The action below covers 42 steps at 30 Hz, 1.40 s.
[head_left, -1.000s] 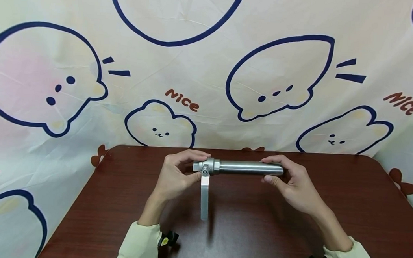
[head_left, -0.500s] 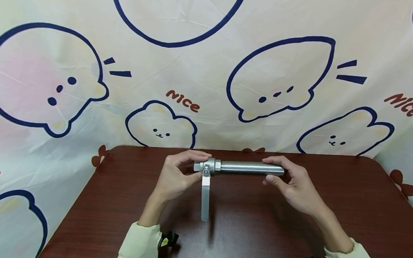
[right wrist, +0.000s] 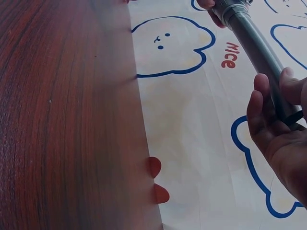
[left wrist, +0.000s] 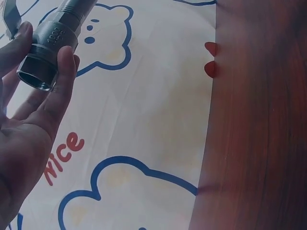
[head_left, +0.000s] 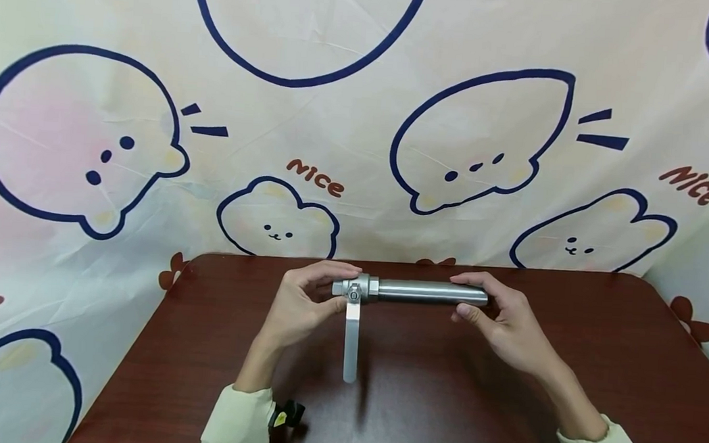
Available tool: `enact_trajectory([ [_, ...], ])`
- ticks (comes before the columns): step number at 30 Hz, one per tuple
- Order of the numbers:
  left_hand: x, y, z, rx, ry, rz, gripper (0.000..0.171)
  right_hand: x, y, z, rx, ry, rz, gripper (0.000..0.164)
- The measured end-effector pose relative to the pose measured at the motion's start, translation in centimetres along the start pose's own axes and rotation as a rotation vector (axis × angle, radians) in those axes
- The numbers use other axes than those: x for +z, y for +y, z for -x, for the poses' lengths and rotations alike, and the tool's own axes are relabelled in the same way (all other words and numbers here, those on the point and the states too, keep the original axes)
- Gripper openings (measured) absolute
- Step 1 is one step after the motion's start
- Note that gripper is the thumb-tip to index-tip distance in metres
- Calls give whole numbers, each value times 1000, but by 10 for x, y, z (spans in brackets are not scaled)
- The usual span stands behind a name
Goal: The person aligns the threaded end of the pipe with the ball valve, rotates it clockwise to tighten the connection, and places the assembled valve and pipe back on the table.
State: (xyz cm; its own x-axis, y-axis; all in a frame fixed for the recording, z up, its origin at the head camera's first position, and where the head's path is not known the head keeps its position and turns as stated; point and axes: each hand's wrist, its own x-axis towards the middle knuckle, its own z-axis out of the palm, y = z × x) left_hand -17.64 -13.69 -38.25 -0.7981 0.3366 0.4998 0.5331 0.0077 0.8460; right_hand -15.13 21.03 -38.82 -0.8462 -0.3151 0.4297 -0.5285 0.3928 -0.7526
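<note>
Bare table (head_left: 441, 403) around, valve handle (head_left: 351, 343) hanging between wrists, backdrop (head_left: 359, 147) behind

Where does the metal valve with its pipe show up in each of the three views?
Head: the metal valve with pipe lies level at centre, over the table, left hand and right hand at its ends.
Left wrist: top left, valve end toward the camera.
Right wrist: upper right, pipe slanting down.
Shared landmark: the red "nice" print on the cloth.

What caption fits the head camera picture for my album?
Left hand and right hand hold a metal valve and pipe level above a brown table.
</note>
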Motion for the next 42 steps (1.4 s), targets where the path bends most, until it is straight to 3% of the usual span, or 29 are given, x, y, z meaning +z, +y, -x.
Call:
enact_trajectory([
  [16,3,-1,1,45,8,-16,36,0,2,1,-9,21,-9,43],
  [26,5,1,1,0,30,-7,35,0,0,0,-37,27,-10,40],
  [42,6,0,-1,40,33,11,38,0,1,0,-15,17,-23,38],
])
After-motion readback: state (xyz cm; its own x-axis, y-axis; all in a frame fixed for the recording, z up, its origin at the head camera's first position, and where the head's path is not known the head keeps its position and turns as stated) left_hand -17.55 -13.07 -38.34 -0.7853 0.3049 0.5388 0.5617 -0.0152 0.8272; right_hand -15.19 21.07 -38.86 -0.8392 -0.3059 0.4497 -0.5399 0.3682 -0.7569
